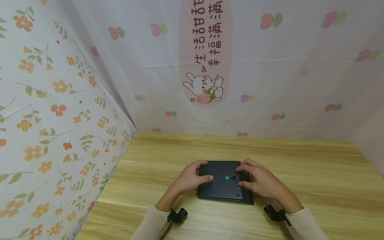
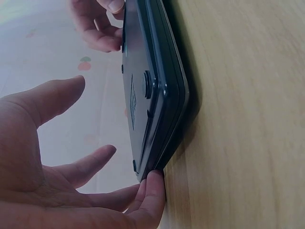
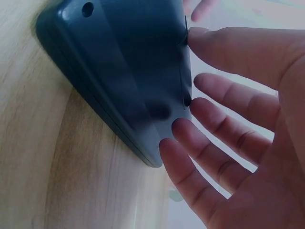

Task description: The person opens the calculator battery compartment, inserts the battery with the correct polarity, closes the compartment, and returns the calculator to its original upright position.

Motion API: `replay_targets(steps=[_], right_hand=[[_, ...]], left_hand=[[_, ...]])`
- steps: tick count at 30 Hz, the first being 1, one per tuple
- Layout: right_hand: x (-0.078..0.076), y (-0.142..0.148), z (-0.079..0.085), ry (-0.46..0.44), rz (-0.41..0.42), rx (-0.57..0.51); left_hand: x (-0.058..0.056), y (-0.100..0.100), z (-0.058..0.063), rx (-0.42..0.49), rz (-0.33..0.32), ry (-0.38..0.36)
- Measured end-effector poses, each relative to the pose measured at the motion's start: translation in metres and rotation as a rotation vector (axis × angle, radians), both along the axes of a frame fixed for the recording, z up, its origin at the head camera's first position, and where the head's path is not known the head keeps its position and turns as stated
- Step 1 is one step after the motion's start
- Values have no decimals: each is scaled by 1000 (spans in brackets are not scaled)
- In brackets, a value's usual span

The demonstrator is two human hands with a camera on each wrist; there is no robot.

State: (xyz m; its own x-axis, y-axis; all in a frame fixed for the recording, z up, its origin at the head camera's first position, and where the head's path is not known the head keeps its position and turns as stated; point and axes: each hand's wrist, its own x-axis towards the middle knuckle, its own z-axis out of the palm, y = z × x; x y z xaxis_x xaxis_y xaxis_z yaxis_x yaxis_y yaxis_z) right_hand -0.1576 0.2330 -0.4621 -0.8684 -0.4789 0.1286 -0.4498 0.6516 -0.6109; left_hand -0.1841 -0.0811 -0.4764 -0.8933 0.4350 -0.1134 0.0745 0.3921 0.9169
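A dark desk calculator (image 1: 219,181) lies underside up on the wooden table, with a green dot on its back and a battery cover (image 1: 239,178) near its right end. My left hand (image 1: 192,176) is at its left end. In the left wrist view the lower fingertips (image 2: 153,183) touch the calculator's side edge, while the thumb stands apart from it. My right hand (image 1: 261,180) reaches over the right end, fingers nearly straight. Its thumb (image 3: 205,43) and fingertips rest at the battery cover, at opposite sides of it.
The wooden table (image 1: 144,180) reaches to a printed curtain (image 1: 156,83) at the back and a flowered cloth (image 1: 60,133) at the left. Black wrist mounts (image 1: 177,215) sit on both wrists, close over the tabletop.
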Motion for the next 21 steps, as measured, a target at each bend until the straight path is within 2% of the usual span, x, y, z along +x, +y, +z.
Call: replay_targets(steps=[13, 21], right_hand=[[-1, 1, -3, 14, 4, -6], [-1, 1, -1, 2, 3, -1]], left_hand=[[1, 0, 2, -21, 3, 17], [2, 0, 2, 3, -3, 12]])
